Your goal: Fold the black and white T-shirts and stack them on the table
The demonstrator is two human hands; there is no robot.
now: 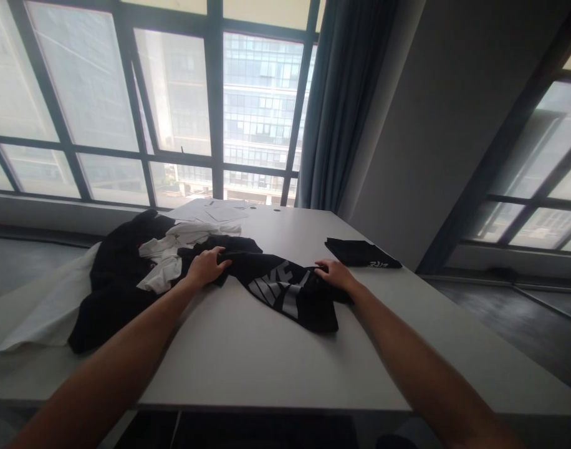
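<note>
A black garment (267, 287) with large grey lettering and a swoosh-like print lies bunched on the white table, stretched between my two hands. My left hand (208, 266) is closed on its left end, thumb and fingers pinching the cloth. At the opposite end my right hand (335, 274) grips the fabric, with part of the cloth hidden beneath the fingers. The lower right corner of the garment hangs loosely toward me on the tabletop. Whether it is a shirt or shorts I cannot tell.
A heap of black clothes (112, 280) and white clothes (166, 255) covers the table's left side. Beyond my right hand lies a folded black garment (360, 253). Papers (220, 213) rest near the far edge of the white table (267, 368), before windows and a curtain (344, 112).
</note>
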